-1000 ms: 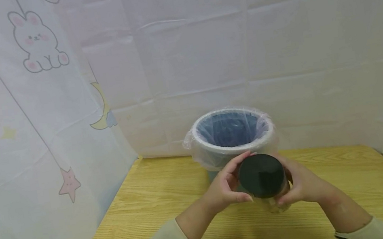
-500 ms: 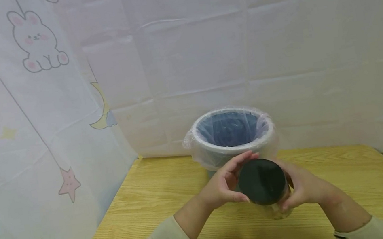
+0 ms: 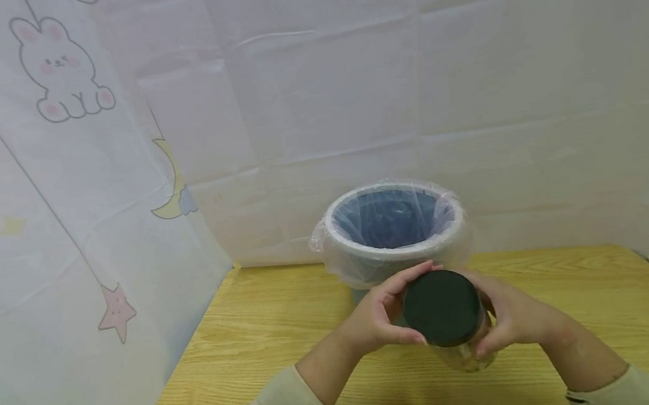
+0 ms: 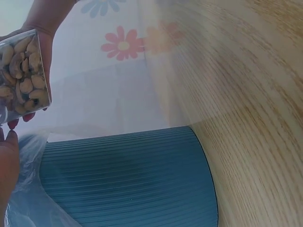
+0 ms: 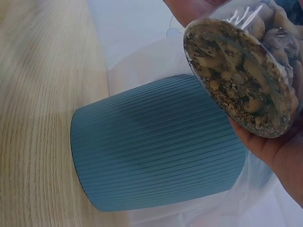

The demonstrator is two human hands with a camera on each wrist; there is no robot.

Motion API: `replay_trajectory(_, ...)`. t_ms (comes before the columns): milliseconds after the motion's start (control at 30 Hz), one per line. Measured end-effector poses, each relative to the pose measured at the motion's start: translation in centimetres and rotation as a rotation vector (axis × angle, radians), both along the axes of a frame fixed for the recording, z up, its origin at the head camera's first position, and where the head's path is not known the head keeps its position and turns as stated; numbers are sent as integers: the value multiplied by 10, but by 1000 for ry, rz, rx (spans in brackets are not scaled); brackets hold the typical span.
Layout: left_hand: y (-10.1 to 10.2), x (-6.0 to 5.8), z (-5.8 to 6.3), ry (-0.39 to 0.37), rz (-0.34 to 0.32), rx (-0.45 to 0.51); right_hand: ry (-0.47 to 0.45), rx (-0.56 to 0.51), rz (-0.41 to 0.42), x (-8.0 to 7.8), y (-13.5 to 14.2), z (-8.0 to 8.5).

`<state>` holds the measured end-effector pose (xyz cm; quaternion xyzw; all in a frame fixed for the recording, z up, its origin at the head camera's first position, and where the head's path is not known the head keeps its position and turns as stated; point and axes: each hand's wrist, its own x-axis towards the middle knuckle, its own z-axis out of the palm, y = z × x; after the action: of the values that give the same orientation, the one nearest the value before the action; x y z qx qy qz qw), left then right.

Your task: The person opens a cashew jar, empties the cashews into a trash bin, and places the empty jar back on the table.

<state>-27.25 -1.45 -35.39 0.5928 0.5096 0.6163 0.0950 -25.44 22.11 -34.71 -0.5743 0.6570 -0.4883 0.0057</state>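
Observation:
A clear jar (image 3: 469,356) with a black lid (image 3: 442,308) is held above the table, lid tilted toward the head camera. My right hand (image 3: 514,311) grips the jar's body from the right. From the left, my left hand (image 3: 378,319) curls round the lid, thumb on the near side and fingers on the far side. Shelled nuts, cashew-like in shape, show through the jar (image 4: 26,78) in the left wrist view. In the right wrist view the jar's underside (image 5: 236,78) faces the camera, with dark crumbs and nuts against it.
Just behind the hands stands a blue ribbed bin (image 5: 156,146) with a white rim (image 3: 362,250) and a clear plastic liner (image 3: 333,267) folded over it. The wood-grain table (image 3: 258,350) meets printed cloth walls (image 3: 317,106) at the back and left.
The jar has come down slightly and its lid has tipped more toward the head camera. Both hands have stayed on it with only small shifts, and the bin stands where it was.

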Motion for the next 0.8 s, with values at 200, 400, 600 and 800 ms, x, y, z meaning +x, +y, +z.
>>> replay_trajectory(200, 1, 1, 0, 4, 38, 10, -34, 18, -26, -1, 3, 0)
replay_trajectory(400, 0, 13, 10, 14, 93, 29, -30, 22, -70, 0, 4, 1)
replay_trajectory(600, 3, 15, 9, 1, 193, 33, -38, 14, -131, 0, 5, 2)
replay_trajectory(800, 9, 8, -3, -11, 247, 77, -35, -5, -146, 0, 4, 3)
